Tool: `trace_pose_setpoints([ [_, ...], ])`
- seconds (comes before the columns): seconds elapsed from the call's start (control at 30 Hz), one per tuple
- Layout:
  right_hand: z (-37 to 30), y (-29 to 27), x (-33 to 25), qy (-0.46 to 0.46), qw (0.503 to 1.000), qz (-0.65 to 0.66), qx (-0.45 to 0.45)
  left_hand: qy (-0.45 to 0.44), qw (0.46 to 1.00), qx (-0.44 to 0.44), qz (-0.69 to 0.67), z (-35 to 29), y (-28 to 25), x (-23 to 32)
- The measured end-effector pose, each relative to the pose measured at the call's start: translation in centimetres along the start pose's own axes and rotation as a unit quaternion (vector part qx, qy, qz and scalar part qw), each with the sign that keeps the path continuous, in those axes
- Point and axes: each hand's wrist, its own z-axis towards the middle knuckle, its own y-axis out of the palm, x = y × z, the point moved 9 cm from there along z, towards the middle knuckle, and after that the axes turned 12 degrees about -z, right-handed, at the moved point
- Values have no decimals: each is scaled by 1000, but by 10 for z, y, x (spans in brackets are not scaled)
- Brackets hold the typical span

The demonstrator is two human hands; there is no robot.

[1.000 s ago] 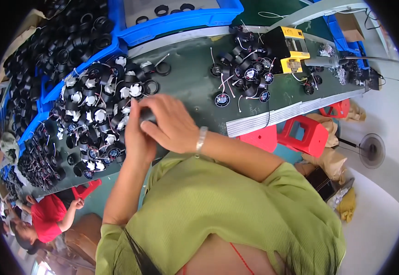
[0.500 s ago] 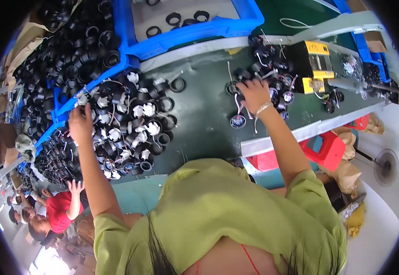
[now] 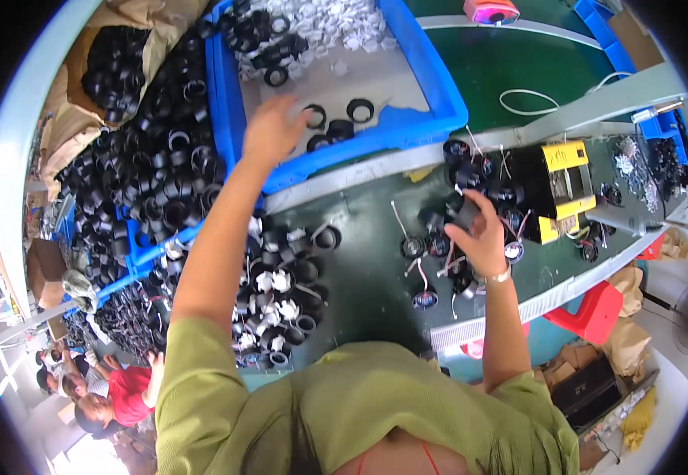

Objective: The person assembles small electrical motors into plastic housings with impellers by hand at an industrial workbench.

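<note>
A: Where is the left hand (image 3: 271,133)?

B: Out over the left part of the blue bin (image 3: 445,127). Its fingers are loosely bent, with a gap between them and the thumb, and I see nothing held in it.

A: Is it touching anything?

B: The nearest thing is a black ring (image 3: 322,119), just beside the thumb side. The hand is a little blurred, so I can't tell whether they touch.

A: And the right hand (image 3: 486,244)?

B: That one is over a cluster of wired parts (image 3: 425,298) on the green table (image 3: 352,277). Thumb and fingers are bent round a black cup (image 3: 464,212), pinching it by its sides.

A: So where exactly is that cup?

B: Between thumb and forefinger, above the cluster, left of the yellow and black machine (image 3: 569,186).

A: What else is in the bin?

B: A heap of white pieces (image 3: 348,28) at the far end, black rings bunched to the left of it, and a few more rings near the front wall.

A: And on the left of the table?

B: A pile of black cups and white pieces (image 3: 276,307), partly hidden by the left forearm.

A: Anything past the table?

B: A red stool (image 3: 593,313) by the near edge, on the right, and a person in a red shirt (image 3: 132,396) at lower left.
</note>
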Motion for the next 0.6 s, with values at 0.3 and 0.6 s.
trace_pose_setpoints([
  [0.3,-20,-8,-13,-36,989,142,5,-48,989,-109,91,131,172,-76],
  [0.6,-19,18,-71,-48,951,304,-20,-332,355,-46,-873,5,85,23],
])
